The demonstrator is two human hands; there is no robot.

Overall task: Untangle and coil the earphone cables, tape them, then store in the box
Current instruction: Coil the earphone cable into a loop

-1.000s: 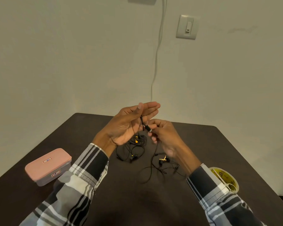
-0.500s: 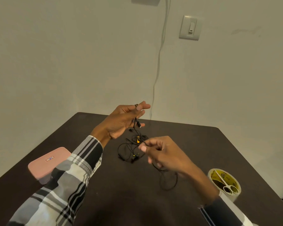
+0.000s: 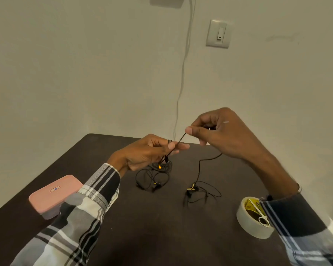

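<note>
**Ana:** Head view has both hands raised over the counter (image 3: 161, 237). The left hand (image 3: 142, 154) pinches a black earphone cable (image 3: 176, 145) between thumb and fingertips, and the right hand (image 3: 219, 135) has its fingers curled, pinching the same strand higher up, so a short length runs taut between them.

**Ben:** Where does the rest of it go?

**Ana:** It drops from the right hand down to a loose heap (image 3: 198, 191) on the counter. A second tangle (image 3: 154, 177) with yellow bits lies just beside it, under the left hand. The pink box (image 3: 54, 194) sits shut at the left edge, and the tape roll (image 3: 252, 221) is by the right sleeve, with small scissors (image 3: 261, 215) lying in its core.

**Ben:** What could go wrong?

**Ana:** I'd guess pulling the taut stretch harder would cinch any knot in the heap rather than free it. The trailing strand could also drag that heap into the other tangle, they lie so close. And a thin cable slips easily from a fingertip pinch.
</note>
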